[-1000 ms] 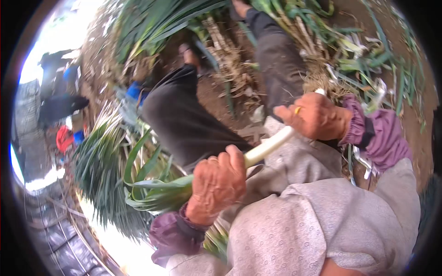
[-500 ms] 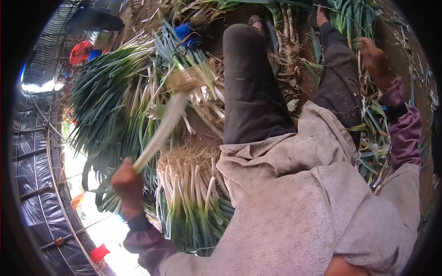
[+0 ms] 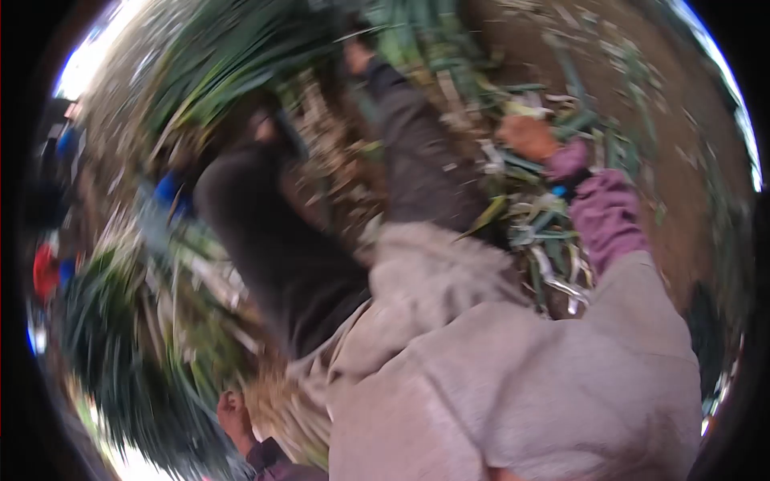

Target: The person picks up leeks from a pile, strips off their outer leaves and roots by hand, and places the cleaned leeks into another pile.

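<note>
My left hand [image 3: 234, 415] is low on the left, at the edge of the bundle of peeled leeks [image 3: 309, 417]. Its fingers look curled; no leek stalk shows sticking out of them. Beyond it lies a big heap of leeks with long green leaves [image 3: 120, 361]. On the right, my right hand [image 3: 527, 138] reaches down over cut leaves and peelings [image 3: 549, 232]. Motion blur smears its fingers, so I cannot see whether they hold anything.
My bent knee [image 3: 241, 192] and other leg lie between the hands. More leeks [image 3: 249, 56] lie at the top, with roots and soil below them. A blue thing [image 3: 170, 192] lies near the knee, and a red one [image 3: 46, 271] at the far left. Bare ground [image 3: 666, 168] stretches along the right.
The view has swung to the right and blurred. A white leek stalk stood in my left hand before; now none shows there. My right hand has come down onto the peelings.
</note>
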`<state>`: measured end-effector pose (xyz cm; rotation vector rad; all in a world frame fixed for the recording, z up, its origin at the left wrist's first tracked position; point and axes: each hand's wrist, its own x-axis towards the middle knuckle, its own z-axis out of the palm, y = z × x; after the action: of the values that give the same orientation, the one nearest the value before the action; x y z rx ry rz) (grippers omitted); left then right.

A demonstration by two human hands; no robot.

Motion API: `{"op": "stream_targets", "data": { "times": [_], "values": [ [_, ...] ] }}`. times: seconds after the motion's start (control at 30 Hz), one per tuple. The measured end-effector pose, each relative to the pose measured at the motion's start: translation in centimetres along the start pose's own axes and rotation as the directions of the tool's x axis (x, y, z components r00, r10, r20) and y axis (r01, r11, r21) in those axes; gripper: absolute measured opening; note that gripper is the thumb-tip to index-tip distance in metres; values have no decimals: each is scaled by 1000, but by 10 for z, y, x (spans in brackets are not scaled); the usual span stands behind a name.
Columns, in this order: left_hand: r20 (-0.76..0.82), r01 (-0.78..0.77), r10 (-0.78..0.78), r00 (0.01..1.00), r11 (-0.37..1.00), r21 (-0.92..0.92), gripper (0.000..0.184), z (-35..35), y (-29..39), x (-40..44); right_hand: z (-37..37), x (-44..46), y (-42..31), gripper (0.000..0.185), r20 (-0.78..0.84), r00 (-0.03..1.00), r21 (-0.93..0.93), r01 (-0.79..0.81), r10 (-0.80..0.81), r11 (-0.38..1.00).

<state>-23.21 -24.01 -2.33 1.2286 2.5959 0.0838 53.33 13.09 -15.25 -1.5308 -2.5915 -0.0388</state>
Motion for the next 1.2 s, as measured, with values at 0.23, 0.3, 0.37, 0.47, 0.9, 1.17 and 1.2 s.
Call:
{"op": "stream_targets", "data": {
  "times": [0.23,0.3,0.37,0.47,0.9,1.17,1.2],
  "values": [
    [-365,-765,730,577,640,73,29,-23,318,99,-24,-38,-50,36,418,708,35,-639,570,769],
    [-307,-797,789,532,589,133,31,-21,359,108,2,-49,-53,35,409,694,83,-674,592,734],
    [-231,-812,848,477,526,254,32,-11,382,123,20,-49,-59,32,421,699,165,-686,578,709],
    [-205,-834,905,373,423,353,30,-4,390,124,47,-29,-64,28,353,744,383,-668,568,638],
    [-231,-777,866,444,500,382,22,7,394,116,128,103,-41,18,243,665,352,-739,706,574],
    [-258,-802,866,428,496,332,19,3,399,121,144,81,-64,24,396,559,318,-828,729,462],
    [-263,-806,865,427,496,322,19,3,398,121,149,73,-66,25,421,573,336,-819,703,466]
  ]
}}
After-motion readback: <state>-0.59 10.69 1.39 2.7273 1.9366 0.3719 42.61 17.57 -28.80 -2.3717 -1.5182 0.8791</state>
